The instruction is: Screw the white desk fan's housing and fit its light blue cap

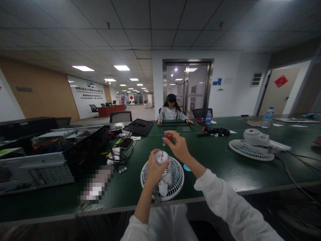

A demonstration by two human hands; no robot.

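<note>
A white electric fan point(177, 191) lies grille-down near the table's front edge, its motor housing pointing up. My left hand point(154, 169) is wrapped round the housing, thumb and fingers on opposite sides near its top. Above it, my right hand point(177, 143) pinches the handle of a screwdriver point(164, 143). The screwdriver stands nearly upright, its shaft reaching down to the top of the housing. Whether the tip sits in a screw is too small to make out. Partly behind the fan, a light-blue round piece point(187, 168) lies on the table.
On the left stand opened computer cases point(67, 150), with cables point(122, 155) beside them. A second white fan point(253, 147) lies on the right, its cord trailing off the edge. Across the green table point(213, 160) sits a person point(172, 112) with both hands on a dark frame.
</note>
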